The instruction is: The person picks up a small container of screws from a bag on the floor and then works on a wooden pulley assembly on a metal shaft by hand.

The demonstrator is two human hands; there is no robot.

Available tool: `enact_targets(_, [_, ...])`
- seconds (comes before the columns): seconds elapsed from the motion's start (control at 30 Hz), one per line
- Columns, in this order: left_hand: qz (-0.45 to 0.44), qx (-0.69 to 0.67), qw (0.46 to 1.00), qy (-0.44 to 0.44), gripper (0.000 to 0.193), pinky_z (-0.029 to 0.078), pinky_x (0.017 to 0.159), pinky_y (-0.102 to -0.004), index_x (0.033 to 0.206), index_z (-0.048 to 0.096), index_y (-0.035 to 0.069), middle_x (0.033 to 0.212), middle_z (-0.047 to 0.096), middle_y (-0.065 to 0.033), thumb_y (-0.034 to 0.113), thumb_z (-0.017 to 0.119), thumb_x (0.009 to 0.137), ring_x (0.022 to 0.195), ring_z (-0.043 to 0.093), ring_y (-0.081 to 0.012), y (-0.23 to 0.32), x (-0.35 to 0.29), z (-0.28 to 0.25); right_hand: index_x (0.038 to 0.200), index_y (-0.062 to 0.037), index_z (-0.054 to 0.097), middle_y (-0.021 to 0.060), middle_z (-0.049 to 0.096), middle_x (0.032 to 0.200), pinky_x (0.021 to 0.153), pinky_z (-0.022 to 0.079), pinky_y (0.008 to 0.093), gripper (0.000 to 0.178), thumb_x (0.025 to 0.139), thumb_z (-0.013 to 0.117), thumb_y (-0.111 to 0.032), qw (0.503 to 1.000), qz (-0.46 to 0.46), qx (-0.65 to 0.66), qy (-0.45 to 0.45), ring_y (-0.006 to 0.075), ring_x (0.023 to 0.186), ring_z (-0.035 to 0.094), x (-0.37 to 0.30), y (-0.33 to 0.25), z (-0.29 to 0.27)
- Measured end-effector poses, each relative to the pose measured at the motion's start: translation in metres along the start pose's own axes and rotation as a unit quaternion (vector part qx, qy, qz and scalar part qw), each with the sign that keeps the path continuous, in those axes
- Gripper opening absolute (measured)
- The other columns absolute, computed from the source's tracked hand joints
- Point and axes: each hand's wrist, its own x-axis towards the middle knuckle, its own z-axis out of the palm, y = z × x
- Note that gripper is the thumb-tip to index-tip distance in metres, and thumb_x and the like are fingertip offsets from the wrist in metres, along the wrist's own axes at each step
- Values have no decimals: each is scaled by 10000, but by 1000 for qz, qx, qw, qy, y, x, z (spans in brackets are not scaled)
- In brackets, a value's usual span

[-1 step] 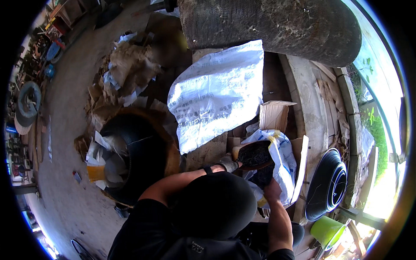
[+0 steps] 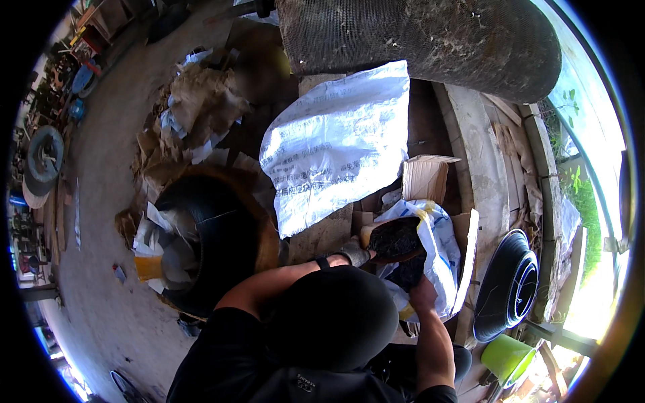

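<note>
A white woven bag [image 2: 440, 252] with blue and yellow markings stands with its mouth wide in front of me. In its mouth lies a dark oval vessel with a brownish rim [image 2: 398, 257], holding black, shiny loose material [image 2: 395, 236]. My left hand [image 2: 355, 252], in a grey glove, is closed at the left end of that rim; its fingertips are partly hidden. My bare right hand [image 2: 423, 295] reaches to the near right side of the bag's mouth, beside more black material [image 2: 406, 272]. Its fingers are turned down and hidden.
A flattened white printed sack [image 2: 336, 148] lies beyond the bag, by a cardboard flap [image 2: 426, 178]. To the left is a large black round tub [image 2: 228, 235] with crumpled paper. A mesh-covered cylinder [image 2: 416, 43] crosses the far side. Black nested basins [image 2: 507, 285] and a green bucket [image 2: 507, 359] stand right.
</note>
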Motion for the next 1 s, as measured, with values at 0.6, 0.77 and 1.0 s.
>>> enact_targets(0.6, [2, -5, 999, -34, 746, 471, 952, -415, 1269, 480, -52, 1214, 607, -258, 362, 802, 739, 1155, 583, -388, 2, -2, -3, 1344, -93, 526, 248, 595, 1273, 1011, 449, 466, 526, 849, 645, -225, 879, -312, -360, -31, 399, 1211, 553, 55, 101, -37])
enact_targets(0.77, [15, -11, 997, -73, 861, 443, 1000, -421, 1320, 416, -75, 1269, 567, -280, 437, 785, 735, 1218, 544, -404, 15, -16, -13, 1408, -97, 488, 195, 587, 1318, 1079, 397, 403, 644, 831, 711, -274, 999, 18, 50, -2, 346, 1266, 517, 59, 31, -74])
enact_targets(1.0, [11, -22, 998, -62, 815, 456, 966, -407, 1286, 461, -50, 1209, 606, -255, 431, 805, 726, 1158, 577, -391, 12, -21, -14, 1336, 20, 487, 134, 598, 1236, 918, 517, 334, 594, 876, 713, -279, 778, 46, 612, -132, 211, 1113, 589, 52, -102, -123])
